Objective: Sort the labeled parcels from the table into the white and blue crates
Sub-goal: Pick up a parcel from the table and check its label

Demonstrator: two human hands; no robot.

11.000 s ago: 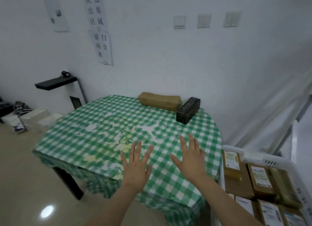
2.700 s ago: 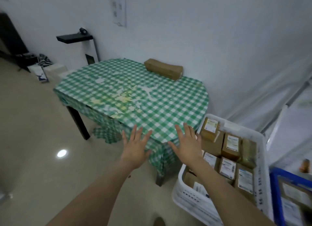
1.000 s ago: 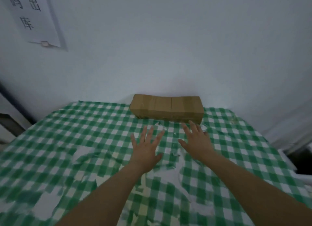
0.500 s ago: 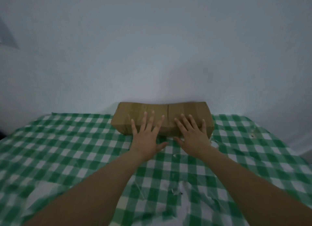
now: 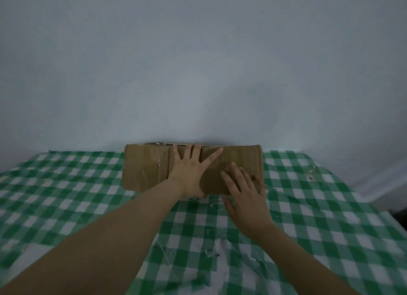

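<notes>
Hands (image 5: 189, 173) (image 5: 245, 192) now onto parcel (image 5: 145, 167) against wall (image 5: 198, 63)

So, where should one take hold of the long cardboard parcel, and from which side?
Probably at its two short ends, coming in from left and right: the parcel is long, lies flat, and its back is close to the wall.

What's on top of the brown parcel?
The left hand lies flat across the parcel, fingers spread to its far edge; the right hand lies over its near right end. No label shows; cardboard beneath the hands is covered.
</notes>
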